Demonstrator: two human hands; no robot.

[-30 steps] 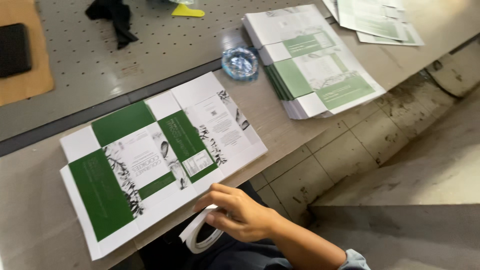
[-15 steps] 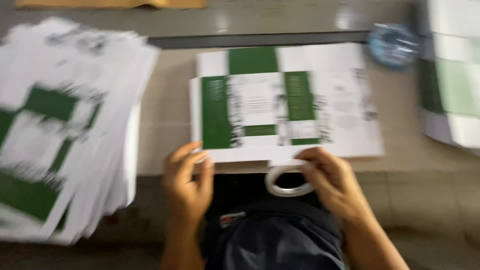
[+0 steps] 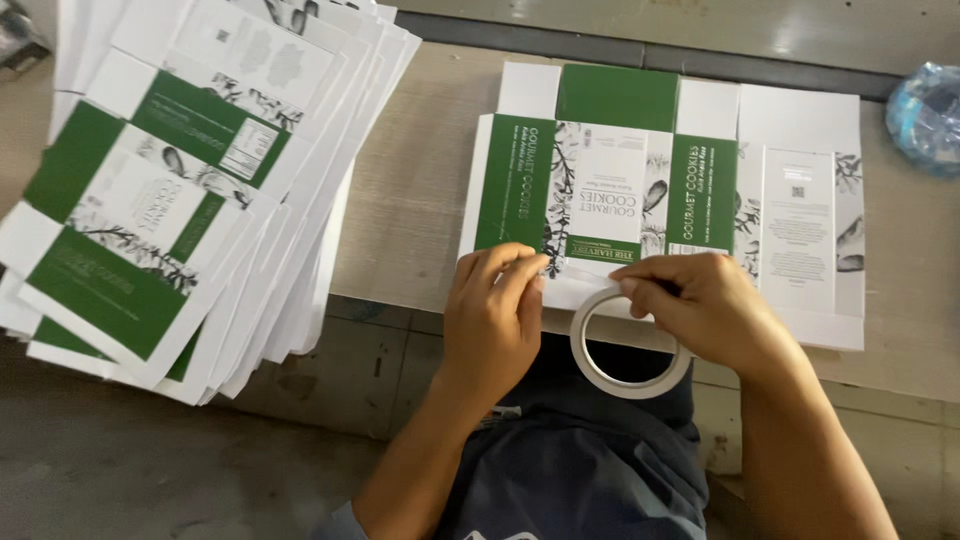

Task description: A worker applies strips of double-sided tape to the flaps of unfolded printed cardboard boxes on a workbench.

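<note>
Now one white tape roll (image 3: 628,345) sits pinched in the right hand (image 3: 705,310). The left hand (image 3: 495,310), fingers bent, touches one flat green-and-white box sheet (image 3: 660,190) on the desk (image 3: 410,210). One big pile of sheets (image 3: 190,170) lies left.

One second ago only the right hand (image 3: 712,312) showed, holding the tape roll (image 3: 628,345) low by the lap. The left hand (image 3: 495,310) has come in since then. Both hands have moved up to the near edge of the flat box (image 3: 660,190). Now the fingers of both hands pinch at the top of the roll. The view has turned too: the box now lies straight, and the big pile (image 3: 190,170) on the left has come into sight.
</note>
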